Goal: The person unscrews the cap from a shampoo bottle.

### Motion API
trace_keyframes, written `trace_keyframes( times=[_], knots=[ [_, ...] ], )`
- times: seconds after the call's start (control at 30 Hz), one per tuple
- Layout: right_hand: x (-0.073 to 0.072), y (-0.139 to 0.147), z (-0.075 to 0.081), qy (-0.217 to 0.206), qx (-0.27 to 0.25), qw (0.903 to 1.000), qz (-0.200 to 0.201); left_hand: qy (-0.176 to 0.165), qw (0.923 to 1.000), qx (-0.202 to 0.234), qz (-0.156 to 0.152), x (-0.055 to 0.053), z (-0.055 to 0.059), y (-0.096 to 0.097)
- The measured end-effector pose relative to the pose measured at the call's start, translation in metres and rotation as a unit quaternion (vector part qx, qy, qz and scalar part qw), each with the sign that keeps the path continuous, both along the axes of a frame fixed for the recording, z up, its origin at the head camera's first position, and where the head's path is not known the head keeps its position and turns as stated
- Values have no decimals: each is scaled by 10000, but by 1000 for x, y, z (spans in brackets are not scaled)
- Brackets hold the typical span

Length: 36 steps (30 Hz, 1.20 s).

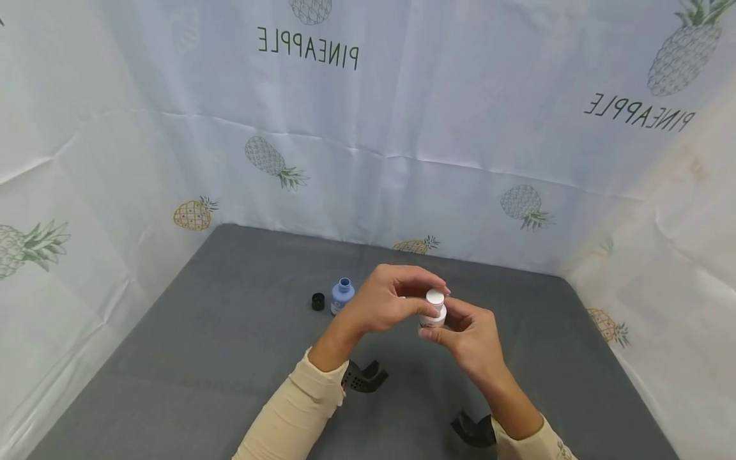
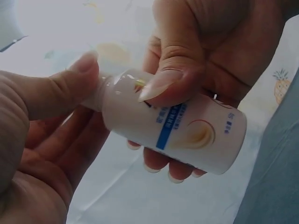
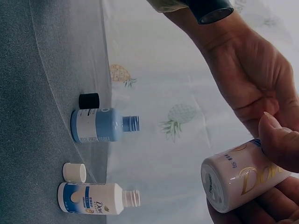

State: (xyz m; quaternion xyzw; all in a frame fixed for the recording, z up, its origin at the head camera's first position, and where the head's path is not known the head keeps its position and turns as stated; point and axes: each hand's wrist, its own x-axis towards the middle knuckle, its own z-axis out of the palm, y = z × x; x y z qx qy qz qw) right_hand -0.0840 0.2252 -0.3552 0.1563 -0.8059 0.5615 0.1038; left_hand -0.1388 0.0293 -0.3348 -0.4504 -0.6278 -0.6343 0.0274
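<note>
A small white Dove bottle (image 2: 187,126) is held up over the table between both hands. My right hand (image 1: 474,329) grips its body, the thumb pressed across the printed label. At the other end my left hand (image 1: 382,300) pinches the white cap (image 1: 435,298) between thumb and fingers. The cap sits on the bottle's neck. In the right wrist view the bottle's base points towards the camera, while the cap end is hidden by the fingers.
On the grey table (image 1: 241,319) stands an uncapped blue bottle (image 3: 100,125) with a black cap (image 3: 88,101) beside it. Near them are an uncapped white Dove bottle (image 3: 91,198) and a loose white cap (image 3: 74,172). Pineapple-print curtains (image 1: 402,96) enclose the table.
</note>
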Motion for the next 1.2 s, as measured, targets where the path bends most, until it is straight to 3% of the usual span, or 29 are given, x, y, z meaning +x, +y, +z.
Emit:
trace_keyframes(
  times=[0.13, 0.4, 0.57, 0.7, 0.9, 0.97, 1.1, 1.2],
  knots=[
    [0, -2, 1, -162, -40, 9998, -51, 152, 9998, 58, 84, 1, 0, 0],
    [-1, -1, 2, -118, 74, 9999, -10, -118, 9983, -324, -463, 2, 7, -9],
    [-3, -2, 3, -125, 87, 9999, -11, 80, 9980, -604, -184, 0, 12, -11],
    [-2, -3, 3, -178, -13, 9998, 33, 71, 9988, -486, 31, -1, 9, -10],
    [-3, -5, 4, -202, 15, 9998, 20, 515, 9972, -416, 353, -4, 6, -8],
    [-3, -4, 3, -227, 46, 9997, 27, 504, 9977, -397, 222, -4, 6, -8],
    [-4, -4, 2, -219, 106, 9997, 61, 161, 9987, -364, -330, -2, 10, -12],
    [-5, -4, 1, -207, 113, 9997, 108, 69, 9975, -492, -497, -2, 12, -15]
  ],
)
